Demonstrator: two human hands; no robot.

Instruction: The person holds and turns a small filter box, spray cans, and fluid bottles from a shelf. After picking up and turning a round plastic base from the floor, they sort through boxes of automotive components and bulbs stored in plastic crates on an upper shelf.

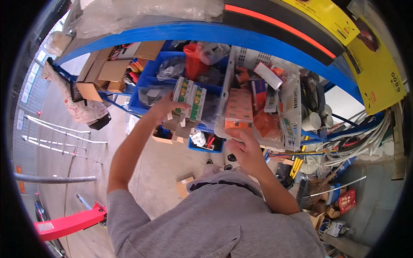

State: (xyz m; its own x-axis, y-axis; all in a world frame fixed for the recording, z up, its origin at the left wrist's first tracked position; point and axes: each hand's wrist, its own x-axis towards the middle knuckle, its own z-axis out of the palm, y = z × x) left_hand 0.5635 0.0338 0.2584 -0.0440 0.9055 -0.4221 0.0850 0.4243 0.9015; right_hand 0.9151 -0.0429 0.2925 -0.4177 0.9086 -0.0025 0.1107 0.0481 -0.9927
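My left hand [167, 106] is closed on a green, white and yellow cardboard box [184, 93], held over the blue divided bin [145, 93]. A matching box [197, 102] stands right beside it, and open cardboard flaps [183, 124] hang below. Whether both boxes are one package I cannot tell. My right hand [246, 151] is just below the front edge of the white plastic basket [220, 124], fingers apart and nothing visible in them. Nearest to it is an orange box [239, 107] in that basket.
Smaller boxes and an orange bag [266, 124] share the basket. A blue shelf beam [193, 31] crosses above. An open carton [92, 77] sits left; cables [370, 139] hang right. Below is a small blue tray [206, 149]. A red metal arm [71, 221] and a ladder [64, 137] stand left.
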